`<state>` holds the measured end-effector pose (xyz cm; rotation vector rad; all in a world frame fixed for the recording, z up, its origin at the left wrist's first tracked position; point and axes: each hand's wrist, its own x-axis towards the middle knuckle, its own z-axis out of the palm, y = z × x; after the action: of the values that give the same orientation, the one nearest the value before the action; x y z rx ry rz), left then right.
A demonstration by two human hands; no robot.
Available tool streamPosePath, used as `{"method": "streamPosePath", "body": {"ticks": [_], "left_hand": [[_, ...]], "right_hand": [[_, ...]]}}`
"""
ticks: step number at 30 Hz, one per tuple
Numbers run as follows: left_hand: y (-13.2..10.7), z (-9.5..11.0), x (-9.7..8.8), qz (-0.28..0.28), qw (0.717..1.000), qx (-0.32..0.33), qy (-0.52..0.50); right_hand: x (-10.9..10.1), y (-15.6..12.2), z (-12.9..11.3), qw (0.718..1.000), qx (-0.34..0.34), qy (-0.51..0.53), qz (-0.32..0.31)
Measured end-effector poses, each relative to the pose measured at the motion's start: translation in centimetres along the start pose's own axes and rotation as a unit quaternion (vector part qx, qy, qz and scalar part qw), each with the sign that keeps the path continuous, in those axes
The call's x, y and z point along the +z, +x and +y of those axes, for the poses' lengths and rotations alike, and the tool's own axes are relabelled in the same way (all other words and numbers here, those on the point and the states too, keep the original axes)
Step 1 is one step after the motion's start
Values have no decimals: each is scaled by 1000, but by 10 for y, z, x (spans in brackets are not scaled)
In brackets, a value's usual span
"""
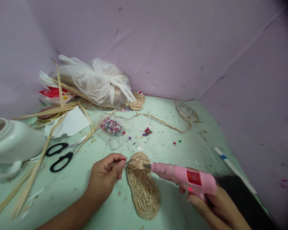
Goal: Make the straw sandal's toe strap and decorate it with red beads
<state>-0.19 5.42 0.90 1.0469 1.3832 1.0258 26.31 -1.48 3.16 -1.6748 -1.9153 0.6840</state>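
A pink hot glue gun (pixel 175 172) is in my right hand (pixel 206 204), its fingers wrapped round the handle and a red light glowing on its side. The nozzle tip is at the upper part of a small woven straw slipper (pixel 144 191), by the band across it. The slipper lies flat on the table, sole shape toward me. Just left of its top, my left hand (pixel 108 175) is closed in a pinch. A tiny dark bit shows at those fingertips, too small to name.
Black-handled scissors (pixel 61 156) and a white jug (pixel 16 140) are at left, among straw strips (pixel 38 172). Behind lie a clear cup of beads (pixel 111 126), loose beads (pixel 147 131), a plastic bag (pixel 96 81), another woven piece (pixel 137 101) and a braided cord (pixel 163 121). Walls enclose the table.
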Motion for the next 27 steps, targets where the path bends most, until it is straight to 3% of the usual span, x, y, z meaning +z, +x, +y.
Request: {"method": "streamPosePath", "body": {"ticks": [3, 13, 21, 27], "left_hand": [[1, -1, 0, 1, 1000, -4, -3], [0, 0, 0, 0, 1000, -5, -2], [0, -1, -1, -1, 1000, -6, -5], [0, 1, 0, -4, 1000, 6, -18]], "right_hand": [[-1, 1, 3, 999, -36, 3, -11], [-1, 1, 5, 998, -52, -9, -19], [-2, 7, -8, 994, -97, -40, -40], [0, 3, -4, 995, -94, -40, -17]]}}
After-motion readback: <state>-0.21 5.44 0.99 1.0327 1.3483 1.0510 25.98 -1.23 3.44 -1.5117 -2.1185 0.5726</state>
